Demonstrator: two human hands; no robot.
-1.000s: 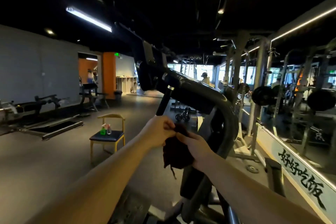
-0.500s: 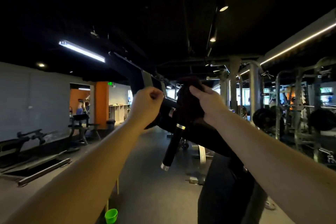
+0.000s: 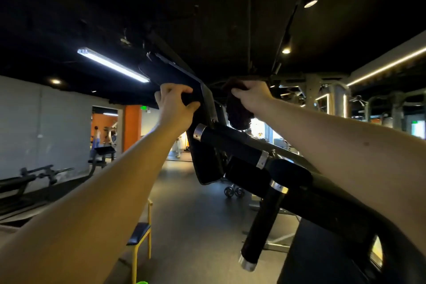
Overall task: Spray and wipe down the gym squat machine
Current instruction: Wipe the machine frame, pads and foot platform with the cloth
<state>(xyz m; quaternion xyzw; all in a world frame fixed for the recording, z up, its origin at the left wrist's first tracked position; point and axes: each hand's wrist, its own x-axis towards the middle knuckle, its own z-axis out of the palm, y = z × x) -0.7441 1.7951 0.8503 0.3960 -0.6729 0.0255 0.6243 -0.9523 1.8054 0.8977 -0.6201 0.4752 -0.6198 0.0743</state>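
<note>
The black squat machine (image 3: 322,200) rises from lower right to upper left, with two black handles capped in silver (image 3: 230,143) and a dark upper pad (image 3: 175,74). My left hand (image 3: 175,101) grips the lower edge of that upper pad, fingers curled round it. To the right of the pad, my right hand (image 3: 252,94) holds a dark maroon cloth (image 3: 238,110), which hangs bunched against the machine's frame. No spray bottle is in sight.
A yellow-framed chair with a black seat (image 3: 140,235) stands below my left arm, with a green object (image 3: 141,282) at the frame's bottom edge. Benches line the grey left wall. Dumbbells (image 3: 234,191) lie on the floor; racks stand far right. People move in the orange room.
My view has tilted upward. Both hands rose along the machine: the left went from a closed fist to gripping the upper pad, and the right carried the cloth higher.
</note>
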